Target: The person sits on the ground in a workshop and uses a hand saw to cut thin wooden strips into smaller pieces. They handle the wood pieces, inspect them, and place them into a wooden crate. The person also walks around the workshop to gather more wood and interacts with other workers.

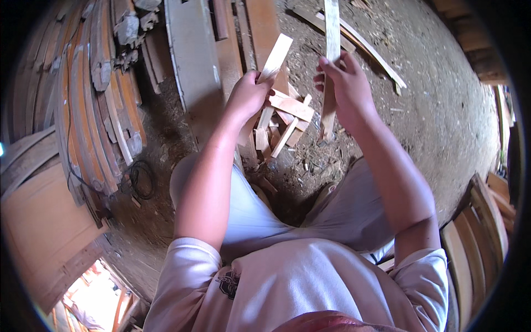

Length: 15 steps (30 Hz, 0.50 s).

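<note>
My left hand (251, 95) is closed round a short, pale wood strip (277, 54), whose free end points up and away to the right. Off to its right, my right hand (345, 80) grips a longer wood strip (332, 27). That strip stretches from the top edge of the view down past my palm to a darker lower end. Between and below the hands lies a small heap of cut wood offcuts (293, 108), crossed over one another. Neither hand touches the heap as far as I can see.
Long planks (193, 61) lie ahead of my left side. Stacked curved boards (83, 110) fill the far left, with a coiled black cable (142, 180) beside them. Thin slats (376, 50) rest on the dirt floor (442, 110). More boards (475, 243) lean at the right.
</note>
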Each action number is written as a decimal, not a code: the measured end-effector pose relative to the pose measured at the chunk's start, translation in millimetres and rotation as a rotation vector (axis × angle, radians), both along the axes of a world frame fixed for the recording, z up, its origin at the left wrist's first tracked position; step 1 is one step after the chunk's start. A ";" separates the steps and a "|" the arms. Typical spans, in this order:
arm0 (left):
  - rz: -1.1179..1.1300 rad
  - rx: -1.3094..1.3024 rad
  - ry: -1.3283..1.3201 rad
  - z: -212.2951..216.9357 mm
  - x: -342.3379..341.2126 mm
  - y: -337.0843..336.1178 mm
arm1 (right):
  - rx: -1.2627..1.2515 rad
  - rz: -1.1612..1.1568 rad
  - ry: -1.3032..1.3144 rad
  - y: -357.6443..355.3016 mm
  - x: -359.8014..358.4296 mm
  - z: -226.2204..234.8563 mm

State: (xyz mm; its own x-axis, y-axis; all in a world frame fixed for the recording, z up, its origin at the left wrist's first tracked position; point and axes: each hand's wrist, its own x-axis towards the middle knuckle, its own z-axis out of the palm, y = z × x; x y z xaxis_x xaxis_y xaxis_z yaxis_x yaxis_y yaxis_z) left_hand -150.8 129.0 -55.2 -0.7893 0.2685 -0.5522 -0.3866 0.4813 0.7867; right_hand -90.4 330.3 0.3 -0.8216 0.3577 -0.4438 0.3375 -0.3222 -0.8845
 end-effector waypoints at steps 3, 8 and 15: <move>-0.281 -0.070 -0.015 -41.5 2.1 4.6 | -0.006 -0.056 0.054 14.9 1.5 4.2; -0.459 -0.256 0.168 -119.5 39.0 8.5 | 0.051 -0.169 0.105 49.6 2.2 13.3; -0.405 -0.413 0.231 -182.3 64.5 3.9 | 0.123 -0.326 0.046 85.0 -4.3 8.3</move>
State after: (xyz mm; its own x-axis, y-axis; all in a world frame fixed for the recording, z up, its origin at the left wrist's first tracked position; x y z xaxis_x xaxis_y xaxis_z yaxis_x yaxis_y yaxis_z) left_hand -86.3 132.9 -237.6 -0.7809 0.3720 -0.5018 0.0479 0.8367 0.5456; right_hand -94.6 415.4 8.6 -0.6736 0.6530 -0.3462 0.1935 -0.2963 -0.9353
